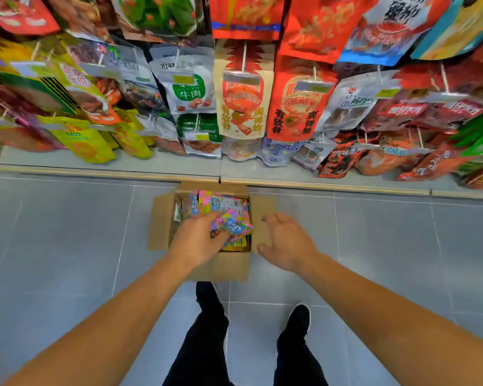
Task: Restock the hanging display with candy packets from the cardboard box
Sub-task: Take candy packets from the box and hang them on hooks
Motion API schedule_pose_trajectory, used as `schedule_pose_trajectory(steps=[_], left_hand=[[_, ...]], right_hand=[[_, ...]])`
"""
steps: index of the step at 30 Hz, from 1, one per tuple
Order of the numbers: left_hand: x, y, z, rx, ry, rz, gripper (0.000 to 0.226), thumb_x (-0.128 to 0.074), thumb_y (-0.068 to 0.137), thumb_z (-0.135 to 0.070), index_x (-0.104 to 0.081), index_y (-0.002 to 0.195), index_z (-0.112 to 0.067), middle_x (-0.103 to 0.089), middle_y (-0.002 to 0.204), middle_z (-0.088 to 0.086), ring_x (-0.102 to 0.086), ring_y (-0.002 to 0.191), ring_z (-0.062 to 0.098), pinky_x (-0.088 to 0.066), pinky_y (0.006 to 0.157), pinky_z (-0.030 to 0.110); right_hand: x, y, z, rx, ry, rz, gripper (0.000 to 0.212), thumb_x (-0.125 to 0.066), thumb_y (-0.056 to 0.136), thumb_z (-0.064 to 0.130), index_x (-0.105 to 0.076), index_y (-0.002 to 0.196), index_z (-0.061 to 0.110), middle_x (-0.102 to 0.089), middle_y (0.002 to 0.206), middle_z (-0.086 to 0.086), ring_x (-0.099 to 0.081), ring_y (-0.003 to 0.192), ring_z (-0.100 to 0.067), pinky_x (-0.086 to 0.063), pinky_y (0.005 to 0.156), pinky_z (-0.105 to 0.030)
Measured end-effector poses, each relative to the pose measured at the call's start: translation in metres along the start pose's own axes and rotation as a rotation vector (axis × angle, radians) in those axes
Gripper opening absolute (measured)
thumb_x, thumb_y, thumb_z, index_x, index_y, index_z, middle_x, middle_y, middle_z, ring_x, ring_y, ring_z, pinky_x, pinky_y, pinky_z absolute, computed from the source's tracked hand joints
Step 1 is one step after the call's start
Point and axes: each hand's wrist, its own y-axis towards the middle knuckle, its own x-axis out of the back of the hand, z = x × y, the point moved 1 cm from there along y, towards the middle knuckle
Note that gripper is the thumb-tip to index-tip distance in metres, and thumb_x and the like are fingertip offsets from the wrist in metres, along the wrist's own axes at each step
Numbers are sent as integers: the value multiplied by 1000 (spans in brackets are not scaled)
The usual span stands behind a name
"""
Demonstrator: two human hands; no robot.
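Note:
An open cardboard box (pixel 159 224) stands on the floor below the display, holding several pink, blue and yellow candy packets (pixel 215 203). My left hand (pixel 198 240) reaches into the box and grips a candy packet (pixel 236 225) between thumb and fingers. My right hand (pixel 286 240) hovers over the box's right flap with fingers spread and relaxed, holding nothing. The hanging display (pixel 243 87) fills the upper view, its pegs loaded with snack bags.
A grey base shelf (pixel 151 162) with a wooden edge runs under the hanging bags, just beyond the box. Grey floor tiles (pixel 53 232) spread left and right. My legs and black shoes (pixel 299 319) stand right behind the box.

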Motion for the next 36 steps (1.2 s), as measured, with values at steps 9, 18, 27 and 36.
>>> schedule_pose_trajectory(steps=[9, 18, 27, 36], left_hand=[[-46, 87, 101, 99, -66, 87, 65, -53, 70, -44, -57, 133, -28, -69, 120, 3, -64, 108, 29, -55, 85, 40], [-151, 187, 191, 247, -118, 131, 53, -66, 82, -33, -57, 133, -25, -65, 126, 5, -61, 114, 26, -51, 94, 37], [-256, 260, 262, 314, -175, 193, 50, -69, 82, -27, -59, 130, -20, -66, 124, 3, -61, 111, 24, -47, 86, 31], [-265, 259, 275, 305, -188, 180, 57, -70, 81, -29, -54, 136, -20, -66, 124, 2, -63, 110, 21, -47, 88, 30]], right_hand=[[-88, 124, 8, -71, -38, 223, 66, -60, 89, 35, -35, 145, 11, -40, 146, -10, -38, 132, -32, -40, 106, -42], [-202, 268, -41, -122, 39, 291, 76, -66, 85, 28, -29, 150, 15, -36, 150, -10, -37, 137, -31, -42, 107, -42], [-294, 403, -100, -272, 318, 158, 75, -76, 81, 20, -40, 144, 8, -48, 142, -13, -49, 128, -29, -39, 100, -30], [-298, 403, -94, -106, 269, 211, 19, -58, 94, 17, -66, 106, 4, -65, 93, -12, -60, 88, -29, -45, 68, -27]])
